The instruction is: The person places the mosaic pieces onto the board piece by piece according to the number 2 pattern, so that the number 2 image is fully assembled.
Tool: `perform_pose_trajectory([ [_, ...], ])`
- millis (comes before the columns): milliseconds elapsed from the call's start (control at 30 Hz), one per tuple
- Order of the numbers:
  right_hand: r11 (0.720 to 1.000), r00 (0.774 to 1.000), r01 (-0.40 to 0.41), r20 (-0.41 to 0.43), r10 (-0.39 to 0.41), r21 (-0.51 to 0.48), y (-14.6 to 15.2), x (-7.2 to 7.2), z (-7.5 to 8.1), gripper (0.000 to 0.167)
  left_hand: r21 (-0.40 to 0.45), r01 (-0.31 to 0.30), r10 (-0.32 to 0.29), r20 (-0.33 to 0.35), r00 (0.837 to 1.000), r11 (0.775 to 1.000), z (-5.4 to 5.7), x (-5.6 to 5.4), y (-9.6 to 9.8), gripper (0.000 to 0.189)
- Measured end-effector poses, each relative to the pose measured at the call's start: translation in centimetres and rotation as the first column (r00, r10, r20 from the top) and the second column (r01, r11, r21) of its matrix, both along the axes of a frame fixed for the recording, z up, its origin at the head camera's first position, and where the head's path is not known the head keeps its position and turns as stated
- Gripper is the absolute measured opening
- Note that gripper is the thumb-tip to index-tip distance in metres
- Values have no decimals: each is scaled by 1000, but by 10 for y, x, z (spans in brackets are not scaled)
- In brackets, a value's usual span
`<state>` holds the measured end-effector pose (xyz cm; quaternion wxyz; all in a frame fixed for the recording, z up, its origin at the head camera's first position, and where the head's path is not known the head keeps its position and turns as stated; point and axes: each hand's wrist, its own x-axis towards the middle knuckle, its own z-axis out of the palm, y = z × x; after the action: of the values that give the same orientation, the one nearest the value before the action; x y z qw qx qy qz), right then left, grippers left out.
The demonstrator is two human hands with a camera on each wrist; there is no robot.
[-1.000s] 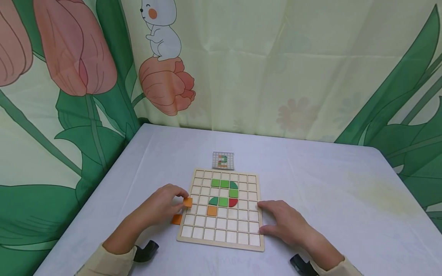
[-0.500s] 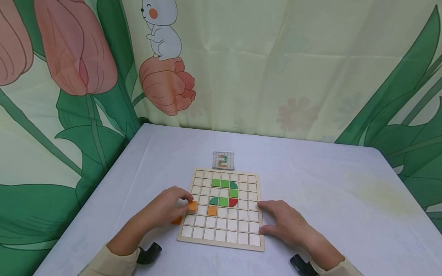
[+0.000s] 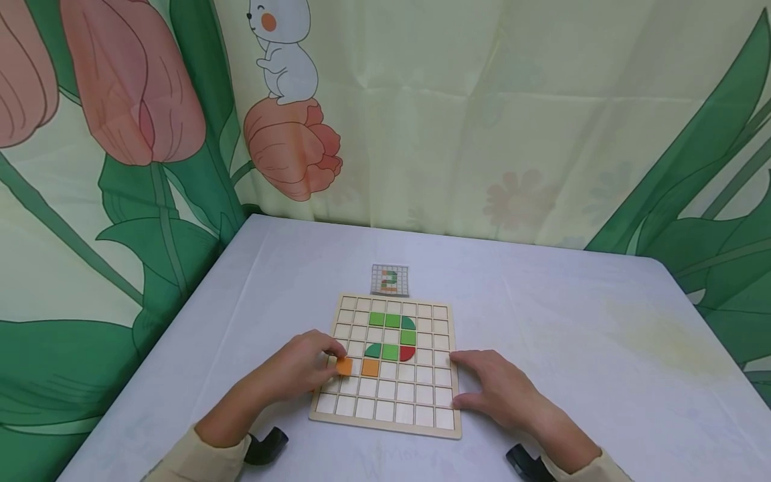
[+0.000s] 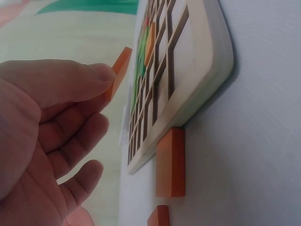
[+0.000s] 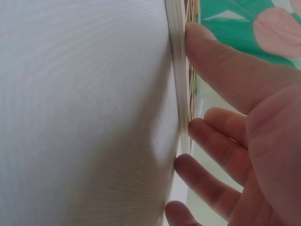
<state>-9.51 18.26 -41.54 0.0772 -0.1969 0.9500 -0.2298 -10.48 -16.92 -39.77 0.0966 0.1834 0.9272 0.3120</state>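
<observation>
My left hand (image 3: 298, 368) pinches an orange square tile (image 3: 345, 367) between thumb and fingertips over the left part of a wooden grid board (image 3: 385, 428). In the left wrist view this tile (image 4: 121, 70) is tilted and raised off the grid. Set in the board are several green squares (image 3: 390, 353), dark green quarter-rounds (image 3: 373, 350), a red quarter-round (image 3: 407, 353) and one orange square (image 3: 370, 367). My right hand (image 3: 502, 388) touches the board's right edge with thumb and fingers spread; the right wrist view shows the thumb (image 5: 200, 35) on the rim.
A small pattern card (image 3: 389, 280) lies behind the board. Two orange blocks, a nearer one (image 4: 170, 162) and another (image 4: 159, 215), sit on the table by the board's left side, mostly hidden by my left hand in the head view. A printed curtain (image 3: 458, 120) hangs behind the white-covered table (image 3: 572, 321).
My left hand has carried the orange tile rightward and slightly toward me, from the board's left edge to over the grid near the set orange square. My right hand stays in place.
</observation>
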Motion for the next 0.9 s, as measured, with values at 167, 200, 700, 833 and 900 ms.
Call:
perform_pose_trajectory([
  [167, 1000, 1000, -8, -9, 8, -4, 1, 0, 0, 68, -2, 3, -3, 25, 1000, 1000, -1, 1, 5, 18],
  [200, 1000, 1000, -10, -11, 10, -3, 1, 0, 0, 68, -2, 9, -9, 25, 1000, 1000, -1, 0, 5, 18],
  [700, 1000, 1000, 1, -2, -1, 1, 0, 1, 1, 68, 13, 127, -127, -7, 992, 992, -7, 3, 11, 17],
  [833, 1000, 1000, -2, -11, 2, 0, 0, 0, 0, 68, 10, 130, -130, 1, 992, 991, -8, 3, 12, 17],
  [900, 1000, 1000, -4, -14, 4, 0, 1, 0, 0, 67, 8, 134, -134, -4, 991, 991, -9, 3, 12, 17],
])
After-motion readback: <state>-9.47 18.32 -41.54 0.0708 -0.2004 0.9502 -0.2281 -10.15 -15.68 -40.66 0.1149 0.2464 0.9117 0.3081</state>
